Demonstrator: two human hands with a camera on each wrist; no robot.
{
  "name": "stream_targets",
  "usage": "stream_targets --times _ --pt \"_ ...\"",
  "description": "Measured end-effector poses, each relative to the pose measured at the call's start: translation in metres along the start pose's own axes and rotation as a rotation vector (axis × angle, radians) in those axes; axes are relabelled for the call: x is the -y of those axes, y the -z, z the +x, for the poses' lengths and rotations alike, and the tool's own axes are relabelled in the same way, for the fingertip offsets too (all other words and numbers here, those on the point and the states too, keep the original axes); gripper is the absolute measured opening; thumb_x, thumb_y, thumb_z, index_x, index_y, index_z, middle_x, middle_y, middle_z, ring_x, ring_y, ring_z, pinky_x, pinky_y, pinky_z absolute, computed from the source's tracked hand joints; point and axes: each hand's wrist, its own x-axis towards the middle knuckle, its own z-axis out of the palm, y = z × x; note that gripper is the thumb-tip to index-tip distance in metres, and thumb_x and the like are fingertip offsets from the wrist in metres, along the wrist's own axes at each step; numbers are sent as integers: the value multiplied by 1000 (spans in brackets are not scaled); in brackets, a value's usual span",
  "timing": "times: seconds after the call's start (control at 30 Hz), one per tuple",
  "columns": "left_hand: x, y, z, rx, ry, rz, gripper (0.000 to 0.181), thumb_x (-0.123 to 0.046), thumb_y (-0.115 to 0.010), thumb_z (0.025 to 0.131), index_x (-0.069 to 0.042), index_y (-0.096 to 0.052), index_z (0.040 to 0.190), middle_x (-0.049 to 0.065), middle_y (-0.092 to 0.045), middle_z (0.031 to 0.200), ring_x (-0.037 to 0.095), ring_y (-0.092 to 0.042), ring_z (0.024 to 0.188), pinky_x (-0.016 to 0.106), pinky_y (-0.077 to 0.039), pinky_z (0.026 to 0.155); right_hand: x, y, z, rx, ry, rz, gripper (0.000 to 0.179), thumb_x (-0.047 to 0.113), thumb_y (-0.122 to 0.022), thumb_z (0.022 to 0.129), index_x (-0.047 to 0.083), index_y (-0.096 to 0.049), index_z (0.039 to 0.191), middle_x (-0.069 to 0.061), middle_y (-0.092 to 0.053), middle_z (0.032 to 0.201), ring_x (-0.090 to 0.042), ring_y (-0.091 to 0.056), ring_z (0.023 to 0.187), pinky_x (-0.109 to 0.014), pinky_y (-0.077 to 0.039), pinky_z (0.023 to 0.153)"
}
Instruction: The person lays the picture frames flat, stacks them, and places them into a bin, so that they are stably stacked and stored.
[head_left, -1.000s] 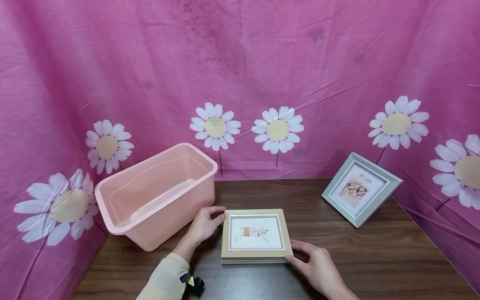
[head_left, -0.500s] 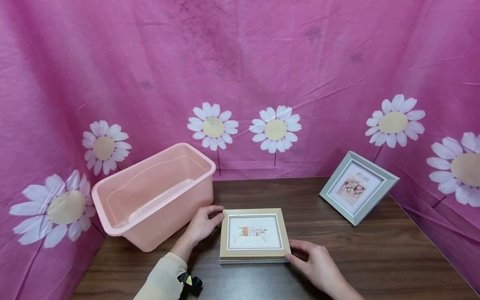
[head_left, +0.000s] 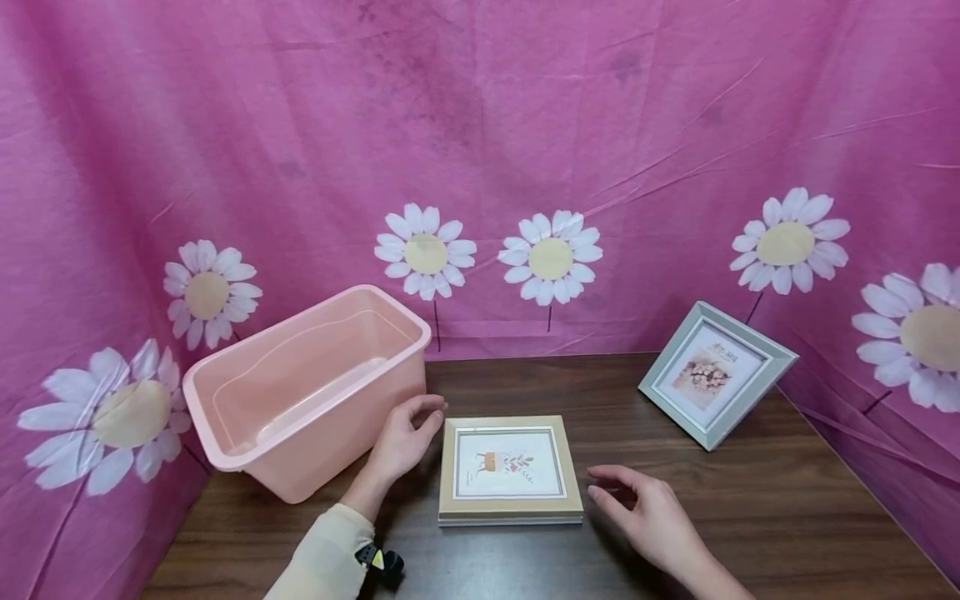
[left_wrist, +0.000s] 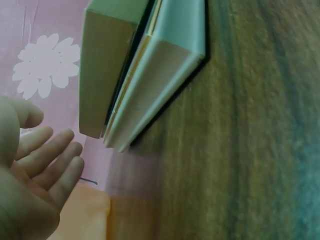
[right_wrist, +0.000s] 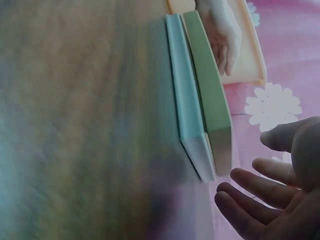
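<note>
- Lying flat on the table (head_left: pixel 480 567): tan frame (head_left: pixel 510 464), picture up, stacked on a pale frame (left_wrist: pixel 156 82).
- Left hand (head_left: pixel 405 442): relaxed, fingers loosely bent, just beside the tan frame's far left corner.
- Right hand (head_left: pixel 654 515): relaxed, thumb and fingers parted, near the tan frame's right side, apart from it.
- Grey frame (head_left: pixel 705 377): tilted back, far right.
- Bin (head_left: pixel 352 425): upright, left of both frames.
- Cloth (head_left: pixel 480 125): pink, daisy-printed, behind the table.
</note>
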Motion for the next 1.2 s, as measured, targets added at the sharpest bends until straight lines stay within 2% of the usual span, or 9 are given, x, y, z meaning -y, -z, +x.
stream_targets --times 0.13,0.23,0.37,0.63,0.77,0.9,1.2 --pt "-8 0 3 4 -20 -34 22 -7 -68 103 -2 -76 123 14 -80 120 28 -75 111 27 -60 93 -2 9 4 -23 2 15 20 9 -81 95 9 -81 115 1 -82 101 5 -68 88 -29 -64 77" --pt "-14 -1 4 18 -29 -36 21 -6 -67 103 -3 -77 122 16 -80 121 26 -75 107 25 -59 89 -4 15 6 -34 1 19 20 9 -79 96 9 -80 116 0 -82 103 5 -69 90 -29 -64 78" --pt "-22 -4 6 64 -34 -28 22 -8 -67 104 -3 -77 123 18 -78 122 24 -74 105 27 -60 89 -8 22 9 -68 21 21 19 7 -78 97 10 -81 116 -5 -82 107 7 -67 91 -24 -63 78" --pt "-39 -13 11 154 -68 -57 26 -8 -66 105 -1 -73 129 18 -77 126 30 -75 114 39 -62 101 -18 34 12 -159 65 5 20 6 -77 97 10 -81 116 -8 -83 106 11 -65 91 -8 -53 76" --pt "-46 -18 14 197 -92 -55 28 -8 -65 106 -1 -71 132 20 -75 131 33 -74 119 45 -61 105 -24 44 15 -195 59 -31 21 7 -77 97 11 -81 117 -9 -83 107 14 -63 91 -7 -49 76" --pt "-51 -22 16 227 -89 -40 29 -12 -65 106 -4 -71 134 15 -75 132 30 -74 121 47 -60 106 -31 53 19 -237 53 -57 22 7 -77 97 11 -81 118 -11 -83 107 17 -60 91 -5 -47 75" --pt "-55 -31 21 244 -118 -68 28 -10 -66 106 -1 -71 131 17 -76 132 33 -74 118 45 -61 103 -42 72 27 -332 24 -101 20 9 -77 97 11 -82 116 -13 -82 102 24 -53 86 -7 -43 72"
